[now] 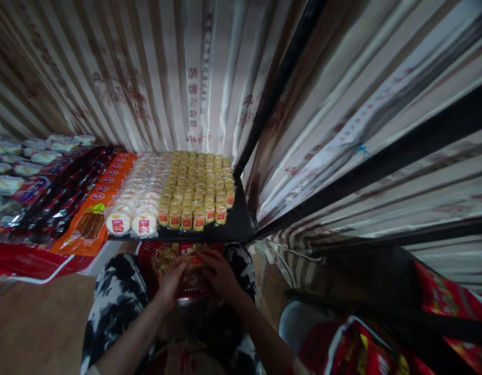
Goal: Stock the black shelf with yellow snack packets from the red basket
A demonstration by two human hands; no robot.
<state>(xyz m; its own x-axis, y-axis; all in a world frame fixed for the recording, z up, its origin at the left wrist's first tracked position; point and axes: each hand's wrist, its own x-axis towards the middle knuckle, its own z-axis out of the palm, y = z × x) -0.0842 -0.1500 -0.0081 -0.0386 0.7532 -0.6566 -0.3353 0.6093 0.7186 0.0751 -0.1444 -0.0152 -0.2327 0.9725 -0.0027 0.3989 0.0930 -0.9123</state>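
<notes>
Packet: long axis sideways, an end toward each hand, over basket
Left hand: fingers holding left end
Right hand: fingers holding right end

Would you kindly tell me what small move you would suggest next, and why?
Probably lift the yellowish packet to the front of the rightmost row of yellow packs: the left hand and right hand seem to be on it over the red basket, and that row stops short of its neighbours, with bare black tabletop before it.
</notes>
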